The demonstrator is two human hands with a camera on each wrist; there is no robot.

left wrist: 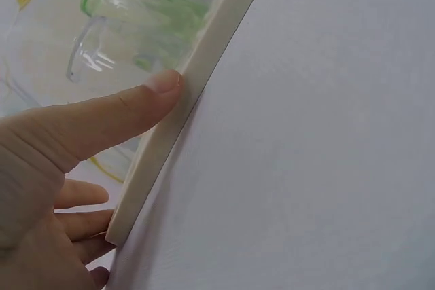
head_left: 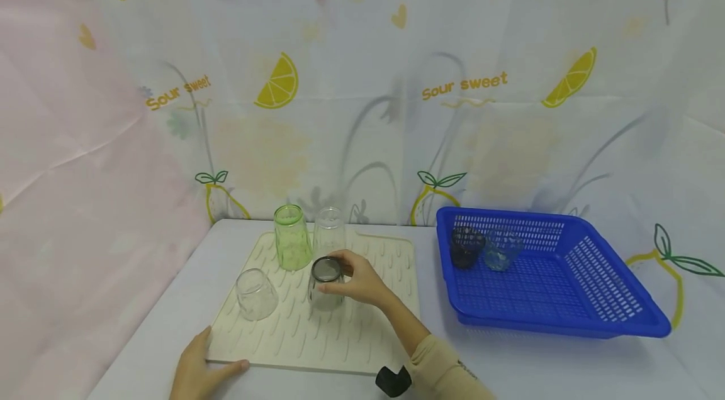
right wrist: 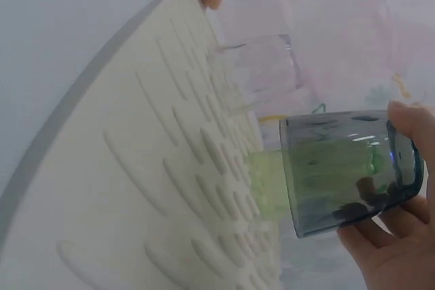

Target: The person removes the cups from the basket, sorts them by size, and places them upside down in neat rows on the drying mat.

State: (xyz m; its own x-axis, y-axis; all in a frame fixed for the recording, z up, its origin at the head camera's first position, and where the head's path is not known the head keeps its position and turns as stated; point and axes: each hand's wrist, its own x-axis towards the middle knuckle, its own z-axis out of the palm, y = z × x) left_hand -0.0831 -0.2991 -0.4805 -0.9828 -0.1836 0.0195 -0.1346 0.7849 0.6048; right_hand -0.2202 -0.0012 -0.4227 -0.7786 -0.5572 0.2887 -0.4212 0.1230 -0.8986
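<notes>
My right hand [head_left: 359, 277] holds a smoky grey glass [right wrist: 340, 174] by its base, thumb on one side and fingers on the other. The glass is upside down, its rim apart from the ridged cream drying mat [head_left: 362, 337] below. On the mat a short clear glass [head_left: 257, 296], a tall green glass [head_left: 292, 243] and a tall clear glass [head_left: 330, 233] stand upside down. At the mat's front left corner rests my left hand [head_left: 198, 368]. In the left wrist view its straight thumb [left wrist: 129, 110] touches the front edge, and its fingers lie by the corner.
To the right stands a blue plastic basket [head_left: 532, 321] with a dark glass [head_left: 466, 252] and a pale blue glass [head_left: 501, 252] at its left end. A lemon-print cloth [head_left: 351, 73] hangs behind the white table [head_left: 164, 293]. A small black object [head_left: 393, 381] is by the right sleeve.
</notes>
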